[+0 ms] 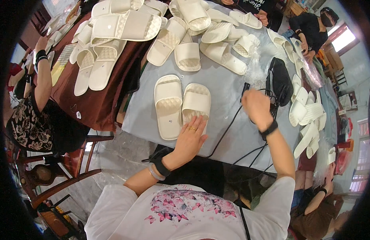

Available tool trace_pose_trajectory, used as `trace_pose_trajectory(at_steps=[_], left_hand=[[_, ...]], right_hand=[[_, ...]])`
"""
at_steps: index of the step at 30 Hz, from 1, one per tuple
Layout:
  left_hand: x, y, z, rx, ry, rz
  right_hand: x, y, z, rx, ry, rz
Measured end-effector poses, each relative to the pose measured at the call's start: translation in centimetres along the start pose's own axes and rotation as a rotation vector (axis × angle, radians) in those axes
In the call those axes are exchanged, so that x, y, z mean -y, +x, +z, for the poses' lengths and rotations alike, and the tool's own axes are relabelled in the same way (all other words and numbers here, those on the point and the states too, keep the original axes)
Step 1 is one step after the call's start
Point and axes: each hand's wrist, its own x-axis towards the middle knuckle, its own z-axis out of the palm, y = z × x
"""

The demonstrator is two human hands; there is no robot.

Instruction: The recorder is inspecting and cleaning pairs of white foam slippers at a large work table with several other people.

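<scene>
Two cream slippers lie side by side near the front of the grey-covered table, toes and heels roughly lined up: the left slipper [169, 120] and the right slipper [196, 101]. My left hand [191, 134] rests on the heel part of the right slipper, its fingers stretched out flat. To the right of the pair, my right hand [257, 106] is closed above the table. A small black piece [246, 88] shows just beyond its fingers. What the fingers hold, if anything, is hidden. Black cables [227, 138] run beneath and beside this hand.
A black pouch [279, 82] lies to the right with cables round it. Several cream slippers [189, 56] are heaped at the back; more slippers [307, 108] lie along the right side and on the brown-covered table [103, 106] at left. Clear plastic wrap [263, 60] sits behind. Other people work around the tables.
</scene>
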Motion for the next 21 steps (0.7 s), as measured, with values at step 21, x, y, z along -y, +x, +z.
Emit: trace_pose_trajectory(at_steps=[21], left_hand=[[2.4,-12.5,-7.7,0.073,-1.882,-1.078]], right_hand=[[5.1,-8.2,-9.4,0.834,1.138,-0.256]])
